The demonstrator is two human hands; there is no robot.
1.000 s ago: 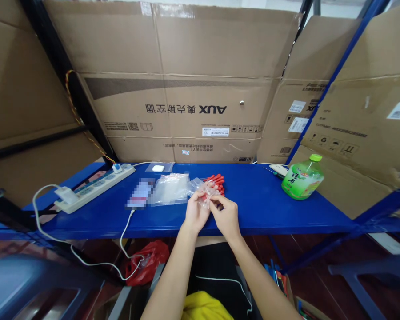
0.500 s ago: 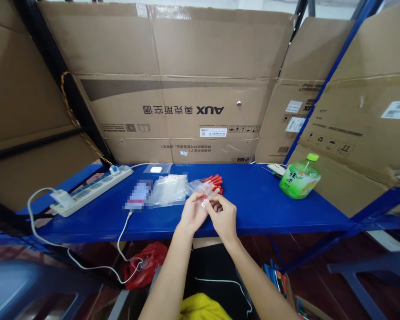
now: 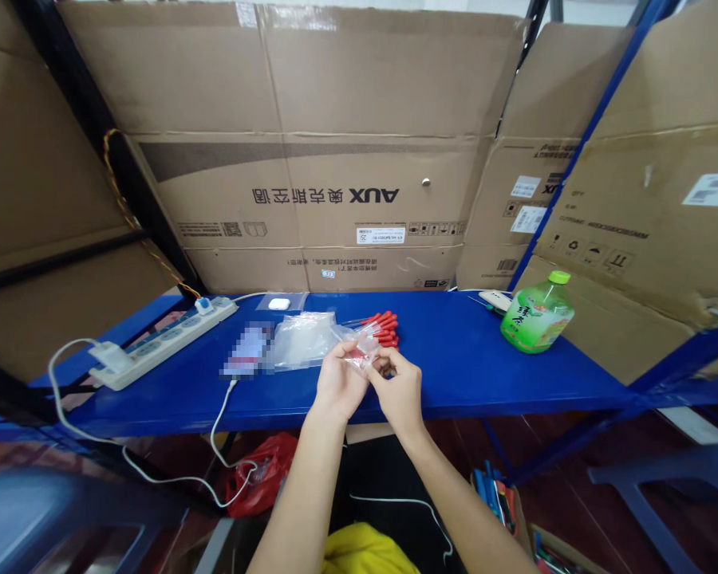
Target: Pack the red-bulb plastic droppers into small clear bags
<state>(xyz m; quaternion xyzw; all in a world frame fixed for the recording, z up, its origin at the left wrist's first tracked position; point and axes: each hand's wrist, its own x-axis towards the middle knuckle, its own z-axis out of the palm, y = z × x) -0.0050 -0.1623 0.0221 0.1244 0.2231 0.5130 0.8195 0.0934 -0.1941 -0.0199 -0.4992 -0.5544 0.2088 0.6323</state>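
Note:
A small clear plastic bag (image 3: 364,353) is between my two hands, just above the front of the blue table. My left hand (image 3: 342,379) has its fingers closed on the bag's left side, palm turned up. At the bag's lower right edge, my right hand (image 3: 396,384) pinches it between thumb and fingers. Something reddish shows through the film; I cannot make out what it is. Right behind the bag lies a pile of thin red-handled tools (image 3: 384,325), partly covered by it. A stack of flat clear plastic bags (image 3: 304,340) rests to the left of my hands.
A phone (image 3: 248,349) on a white cable lies left of the bags, near a power strip (image 3: 167,339). A white case (image 3: 278,304) sits behind. Far right stands a green drink bottle (image 3: 537,315). Cardboard walls (image 3: 311,104) enclose the table (image 3: 467,375).
Both hands have shifted slightly left and down with the bag, and the bag looks more bunched. More of the red-handled pile shows behind it. The view has moved a little.

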